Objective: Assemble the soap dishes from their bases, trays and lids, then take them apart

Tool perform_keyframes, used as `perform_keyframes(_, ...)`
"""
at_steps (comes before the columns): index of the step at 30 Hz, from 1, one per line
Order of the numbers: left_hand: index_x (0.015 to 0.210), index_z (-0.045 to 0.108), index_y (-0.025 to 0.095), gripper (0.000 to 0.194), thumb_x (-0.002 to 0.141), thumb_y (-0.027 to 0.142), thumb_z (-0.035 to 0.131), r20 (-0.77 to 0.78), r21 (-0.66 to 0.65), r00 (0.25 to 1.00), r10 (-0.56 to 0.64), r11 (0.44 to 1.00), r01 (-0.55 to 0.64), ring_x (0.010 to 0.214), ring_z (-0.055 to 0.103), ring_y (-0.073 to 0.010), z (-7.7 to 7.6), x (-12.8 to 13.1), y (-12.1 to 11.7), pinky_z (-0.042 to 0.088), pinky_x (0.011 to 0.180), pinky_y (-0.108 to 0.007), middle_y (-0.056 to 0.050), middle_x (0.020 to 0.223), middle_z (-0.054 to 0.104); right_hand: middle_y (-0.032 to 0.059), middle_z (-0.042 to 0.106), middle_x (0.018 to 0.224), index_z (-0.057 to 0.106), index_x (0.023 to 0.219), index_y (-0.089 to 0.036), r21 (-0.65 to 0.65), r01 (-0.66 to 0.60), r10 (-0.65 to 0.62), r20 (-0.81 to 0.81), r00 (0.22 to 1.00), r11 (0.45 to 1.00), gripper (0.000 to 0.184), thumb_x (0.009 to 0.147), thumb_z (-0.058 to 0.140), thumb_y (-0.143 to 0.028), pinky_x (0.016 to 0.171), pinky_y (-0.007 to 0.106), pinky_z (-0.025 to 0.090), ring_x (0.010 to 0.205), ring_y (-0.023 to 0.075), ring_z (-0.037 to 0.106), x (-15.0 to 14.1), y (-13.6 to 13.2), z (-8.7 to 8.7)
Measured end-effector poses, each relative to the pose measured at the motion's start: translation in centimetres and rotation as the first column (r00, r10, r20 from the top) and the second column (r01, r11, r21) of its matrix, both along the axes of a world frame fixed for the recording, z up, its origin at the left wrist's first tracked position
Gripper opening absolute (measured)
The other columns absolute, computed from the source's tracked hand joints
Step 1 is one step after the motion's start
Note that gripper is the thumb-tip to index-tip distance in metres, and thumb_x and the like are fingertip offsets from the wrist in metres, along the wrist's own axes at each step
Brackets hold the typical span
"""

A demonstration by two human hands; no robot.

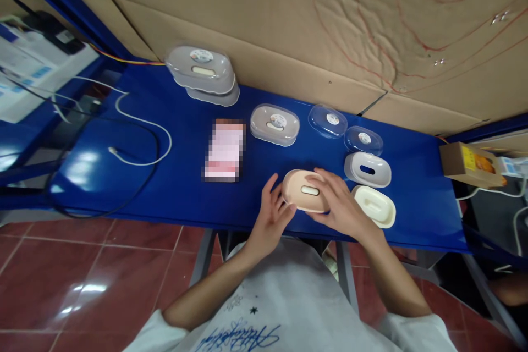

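Here, the right hand's [342, 206] fingers clasp the right end of the peach oval case [297, 187], making it the nearer hand; the left hand's [268, 225] are spread at the opposite end, contact unclear. The long axis runs crosswise between them, over the near side of the blue table [181, 192]. A cream tray [390, 212] sits rightward, a cardboard wall [264, 11] behind.

A blue table [185, 192] bears lidded containers [274, 135], clear lids [328, 122], open trays [374, 206] and cables [142, 164].
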State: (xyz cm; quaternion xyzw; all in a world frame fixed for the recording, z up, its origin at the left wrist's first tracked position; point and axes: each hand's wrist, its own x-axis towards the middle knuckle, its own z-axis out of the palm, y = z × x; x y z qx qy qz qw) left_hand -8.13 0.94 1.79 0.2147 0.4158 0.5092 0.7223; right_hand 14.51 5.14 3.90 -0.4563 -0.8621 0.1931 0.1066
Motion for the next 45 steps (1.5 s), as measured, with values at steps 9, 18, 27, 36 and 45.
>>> perform_keyframes(9,0.147,0.055,0.033,0.048,0.102,0.039,0.070,-0.246,0.222,0.969,0.015,0.974,0.042,0.162,0.038,-0.0281,-0.6,-0.7,-1.0,0.027,0.136,-0.050,-0.008,0.168,0.046,0.0168,0.034,0.177,0.031,0.170,-0.030,0.047,0.082,-0.082,0.000,0.997,0.996,0.076,0.105,0.058,-0.058,0.131,0.064,0.032,0.164,0.0375,0.033,2.6,9.8,2.3)
perform_keyframes(18,0.129,0.069,0.030,0.030,0.100,0.038,0.073,-0.258,0.238,0.964,0.058,0.971,0.005,0.142,0.056,-0.0282,-0.5,-0.8,-1.6,0.042,0.125,-0.047,-0.008,0.148,0.059,0.0285,0.027,0.178,0.023,0.173,-0.017,-0.005,0.235,-0.220,0.329,0.918,0.972,0.105,0.091,0.078,-0.053,0.129,0.073,0.022,0.165,0.0487,0.027,3.0,21.6,-0.1)
perform_keyframes(27,0.132,0.069,0.029,0.042,0.092,0.029,0.080,-0.339,0.256,0.940,0.023,0.964,0.069,0.144,0.053,-0.0306,-0.8,-0.8,-0.9,0.042,0.123,-0.049,-0.010,0.148,0.058,0.0176,0.055,0.160,0.045,0.161,-0.025,0.070,0.089,-0.094,0.080,0.992,0.994,0.086,0.088,0.081,-0.056,0.122,0.063,0.042,0.147,0.0421,0.053,2.7,15.0,3.2)
perform_keyframes(36,0.159,0.046,0.029,0.085,0.084,0.029,0.088,-0.514,0.348,0.857,0.026,0.920,0.181,0.164,0.033,-0.0362,-1.2,-0.2,1.1,0.020,0.136,-0.053,-0.014,0.174,0.040,0.0153,0.055,0.160,0.040,0.164,-0.033,-0.002,-0.008,0.008,0.078,0.997,1.000,0.085,0.093,0.080,-0.056,0.118,0.063,0.049,0.146,0.0395,0.055,1.7,2.1,3.9)
perform_keyframes(45,0.151,0.060,0.030,0.088,0.071,0.029,0.096,-0.622,0.317,0.781,-0.050,0.897,0.310,0.166,0.027,-0.0427,-1.6,0.2,4.5,-0.004,0.135,-0.057,-0.012,0.165,0.056,0.0188,0.050,0.162,0.038,0.165,-0.031,-0.042,0.002,-0.002,-0.007,1.000,0.999,0.084,0.095,0.079,-0.049,0.117,0.065,0.051,0.151,0.0402,0.051,1.1,1.5,1.5)
